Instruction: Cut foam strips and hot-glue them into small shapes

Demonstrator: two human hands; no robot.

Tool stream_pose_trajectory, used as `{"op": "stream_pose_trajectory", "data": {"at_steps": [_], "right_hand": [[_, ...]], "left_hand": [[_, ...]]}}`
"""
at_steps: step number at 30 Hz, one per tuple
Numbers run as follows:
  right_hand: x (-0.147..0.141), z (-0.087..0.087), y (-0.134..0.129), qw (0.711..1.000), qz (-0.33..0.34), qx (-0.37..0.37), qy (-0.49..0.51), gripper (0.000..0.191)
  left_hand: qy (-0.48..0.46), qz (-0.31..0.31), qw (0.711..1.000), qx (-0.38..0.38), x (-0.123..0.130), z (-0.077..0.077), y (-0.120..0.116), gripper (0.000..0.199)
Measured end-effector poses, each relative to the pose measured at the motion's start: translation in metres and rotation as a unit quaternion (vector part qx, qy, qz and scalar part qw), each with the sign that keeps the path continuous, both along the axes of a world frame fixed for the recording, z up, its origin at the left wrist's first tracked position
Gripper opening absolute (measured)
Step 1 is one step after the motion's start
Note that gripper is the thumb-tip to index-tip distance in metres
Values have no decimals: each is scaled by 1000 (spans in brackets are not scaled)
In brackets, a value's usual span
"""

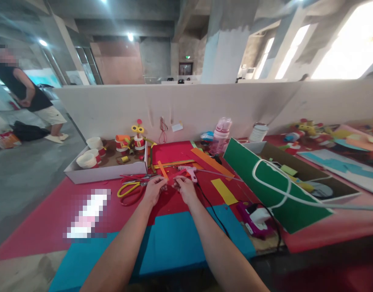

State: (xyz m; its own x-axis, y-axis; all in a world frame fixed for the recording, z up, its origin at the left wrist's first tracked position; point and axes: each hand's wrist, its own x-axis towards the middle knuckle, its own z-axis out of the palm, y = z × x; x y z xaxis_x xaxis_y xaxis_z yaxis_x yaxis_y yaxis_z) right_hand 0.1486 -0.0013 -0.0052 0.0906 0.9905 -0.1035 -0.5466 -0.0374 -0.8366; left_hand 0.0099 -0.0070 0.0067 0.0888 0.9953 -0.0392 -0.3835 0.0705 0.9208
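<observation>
My left hand (156, 190) is closed, its thumb and fingers pinching the lower end of a narrow orange paper strip (162, 169) that slants up and to the left. Close beside it, my right hand (184, 189) is closed in a pinch too. What lies between its fingertips is too small to make out; something red shows just above them. A pink and white glue gun (190, 173) lies right behind my right hand, its black cord running toward me. To the left of my left hand are scissors (133, 194) with yellow and red handles.
A white box (107, 175) with paper cups and a yellow-eyed figure stands at left. A yellow card (224, 191), a purple power strip (255, 221) and a green-sided box (265, 190) are at right. Blue sheets (177, 239) cover the front edge. Behind stands a pink bottle (221, 136).
</observation>
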Motion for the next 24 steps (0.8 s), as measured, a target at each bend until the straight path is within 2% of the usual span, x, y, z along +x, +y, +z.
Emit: {"op": "stream_pose_trajectory", "data": {"at_steps": [2, 5, 10, 16, 24], "right_hand": [[-6, -1, -3, 999, 42, -6, 11, 33], [-9, -3, -4, 998, 65, -6, 23, 33], [-9, -5, -6, 997, 60, 1, 48, 33], [-12, 4, -14, 996, 75, 30, 30, 34], [-16, 6, -14, 999, 33, 14, -24, 35]], "left_hand": [[2, -20, 1000, 6, 1, -2, 0, 25], [12, -20, 999, 24, 1, -7, 1, 24], [30, 17, 998, 50, 1, -12, 4, 24], [43, 23, 998, 45, 2, -7, 1, 26], [61, 33, 996, 52, 3, -4, 0, 29]]}}
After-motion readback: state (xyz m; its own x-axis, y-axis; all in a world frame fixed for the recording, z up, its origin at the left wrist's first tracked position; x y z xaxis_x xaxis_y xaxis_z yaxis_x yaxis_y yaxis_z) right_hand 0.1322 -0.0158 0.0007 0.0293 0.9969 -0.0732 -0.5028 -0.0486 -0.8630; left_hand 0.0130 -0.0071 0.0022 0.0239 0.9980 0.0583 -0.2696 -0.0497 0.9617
